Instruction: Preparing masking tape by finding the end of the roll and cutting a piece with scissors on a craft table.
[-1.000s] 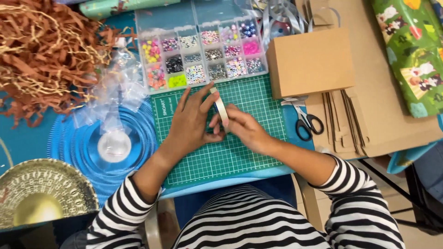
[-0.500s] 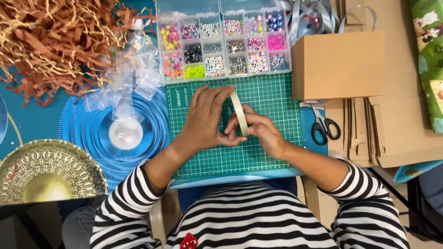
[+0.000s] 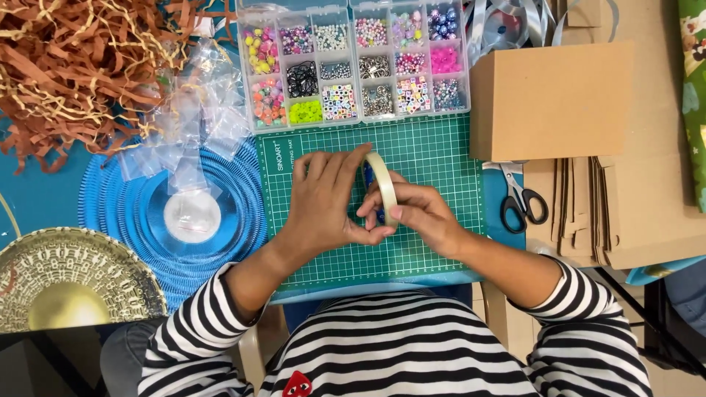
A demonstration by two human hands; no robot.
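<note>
Tape, a pale roll stood on edge, sits between both hands above the green mat, near the middle of the tabletop.

Around it, from largest down: a heap of brown paper shred fills the far left corner; flat cardboard lies at the right with a closed brown box on it; a blue ribbed disc lies left of the mat, with a gold plate below it; a clear bead case with many small compartments touches the mat's far edge; clear bags lie between shred and case; black-handled scissors lie just right of the mat.

The left hand curls round the roll's left face, thumb and fingertips pinching toward it. The right hand grips the roll from the right, fingers over its rim. Both hands are clamped on the roll, touching each other.

The step looks like hunting for the loose end. Lifting that end would call for a fingernail at the edge while the other hand steadies the roll.
</note>
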